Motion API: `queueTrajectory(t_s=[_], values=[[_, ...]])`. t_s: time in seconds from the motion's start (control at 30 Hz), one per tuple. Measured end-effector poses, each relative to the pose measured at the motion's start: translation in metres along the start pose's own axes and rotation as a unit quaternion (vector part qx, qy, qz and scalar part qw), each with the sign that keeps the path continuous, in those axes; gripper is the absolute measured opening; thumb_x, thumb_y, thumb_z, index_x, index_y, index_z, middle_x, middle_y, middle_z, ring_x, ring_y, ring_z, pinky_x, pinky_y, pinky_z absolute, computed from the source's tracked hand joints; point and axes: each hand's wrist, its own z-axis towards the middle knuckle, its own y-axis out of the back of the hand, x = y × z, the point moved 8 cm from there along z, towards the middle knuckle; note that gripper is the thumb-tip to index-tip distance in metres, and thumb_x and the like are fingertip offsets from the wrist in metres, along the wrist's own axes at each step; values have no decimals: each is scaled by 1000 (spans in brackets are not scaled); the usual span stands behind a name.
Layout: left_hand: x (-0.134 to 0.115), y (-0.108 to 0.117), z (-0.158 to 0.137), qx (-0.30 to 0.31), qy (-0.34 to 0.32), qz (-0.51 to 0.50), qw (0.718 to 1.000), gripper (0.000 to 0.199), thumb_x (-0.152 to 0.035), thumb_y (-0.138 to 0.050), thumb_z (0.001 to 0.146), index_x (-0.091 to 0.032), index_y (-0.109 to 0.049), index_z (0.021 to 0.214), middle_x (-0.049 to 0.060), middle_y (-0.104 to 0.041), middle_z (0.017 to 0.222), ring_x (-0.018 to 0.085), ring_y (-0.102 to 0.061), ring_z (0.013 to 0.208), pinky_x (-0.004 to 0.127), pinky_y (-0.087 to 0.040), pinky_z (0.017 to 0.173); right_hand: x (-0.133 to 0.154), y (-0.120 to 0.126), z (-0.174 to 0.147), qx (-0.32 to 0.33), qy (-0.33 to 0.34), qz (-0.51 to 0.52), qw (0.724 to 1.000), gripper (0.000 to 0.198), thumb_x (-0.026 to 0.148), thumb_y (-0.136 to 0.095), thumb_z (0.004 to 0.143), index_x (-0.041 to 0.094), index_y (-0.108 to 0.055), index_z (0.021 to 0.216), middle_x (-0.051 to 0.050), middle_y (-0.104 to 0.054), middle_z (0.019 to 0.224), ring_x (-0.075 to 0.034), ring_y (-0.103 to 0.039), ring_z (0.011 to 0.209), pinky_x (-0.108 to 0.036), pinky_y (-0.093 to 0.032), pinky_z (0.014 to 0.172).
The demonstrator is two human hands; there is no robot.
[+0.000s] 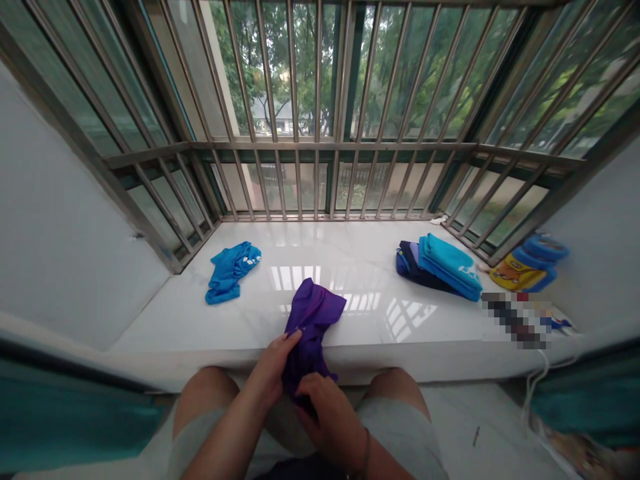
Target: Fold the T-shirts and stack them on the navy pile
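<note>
A purple garment (313, 320) is gripped at its near end by both hands, left (273, 363) and right (327, 410), draped over the counter (350, 293) edge. It is judged soft, light, limp; best held at hems or corners.

No text, label or number can be read here. The blue garment (231, 270) at ten o'clock on the counter (200, 313) carries white marks too small to make out, as does the folded teal cloth (450, 265) at two o'clock. The yellow item (511, 275) beyond shows only a picture.
</note>
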Motion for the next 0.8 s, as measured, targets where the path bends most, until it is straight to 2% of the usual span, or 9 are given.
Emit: queueTrajectory(t_s=[0.1,0.2,0.3,0.33,0.4,0.47,0.53,0.67,0.8], values=[[-20,-5,-21,16,-22,21,999,52,-58,-90,74,-14,-80,100,12,-84,97,24,-77,85,33,-61,78,-15,18,-6,-15,-73,-11,997,55,4,-62,88,25,-60,139,-8,-73,128,-25,-72,111,-36,-58,98],[-50,5,-40,19,-69,139,988,51,-67,-80,80,-18,-81,92,12,-84,95,28,-77,87,39,-63,82,-24,55,-3,-36,-126,-6,991,49,5,-55,86,26,-69,128,-8,-75,119,-27,-73,106,-39,-59,96],[-86,19,-62,-45,-139,344,928,51,-74,-65,87,-27,-75,69,9,-79,77,32,-75,80,47,-63,82,-20,112,7,-102,-164,42,980,35,12,-53,87,27,-71,112,-8,-74,107,-29,-70,104,-41,-57,94],[-95,19,-70,-67,-166,402,898,49,-73,-63,88,-29,-75,70,8,-79,77,33,-74,82,49,-63,84,-18,130,10,-121,-181,64,974,31,15,-51,90,27,-70,110,-7,-73,104,-28,-70,101,-40,-57,92],[-105,6,-84,-71,-225,465,853,37,-68,-67,89,-34,-81,93,6,-83,99,35,-75,100,51,-62,96,-13,156,20,-129,-226,120,958,21,22,-49,96,27,-67,106,-3,-71,93,-24,-68,88,-34,-55,81],[-96,-24,-91,-2,-268,473,839,49,-59,-75,87,-38,-76,131,4,-78,134,36,-71,124,49,-55,112,-3,166,33,-95,-255,175,946,16,26,-50,99,26,-65,105,2,-67,84,-19,-64,78,-28,-50,71],[-76,-56,-87,93,-277,467,834,63,-53,-77,88,-35,-67,148,5,-71,148,35,-66,134,46,-51,118,12,171,50,-45,-247,198,948,15,24,-53,97,25,-66,104,3,-68,83,-17,-63,78,-25,-47,70],[-40,-83,-55,200,-243,457,832,33,-50,-64,99,-27,-81,114,6,-82,112,30,-74,102,38,-56,94,41,194,79,35,-183,144,972,19,15,-55,90,24,-70,97,3,-74,88,-16,-67,85,-24,-48,75],[-36,-52,-15,165,-232,483,828,30,-46,-60,97,-23,-78,91,4,-78,88,25,-70,86,34,-51,81,43,247,90,30,-192,119,974,14,22,-58,92,23,-72,94,2,-74,85,-16,-67,78,-24,-49,70]])
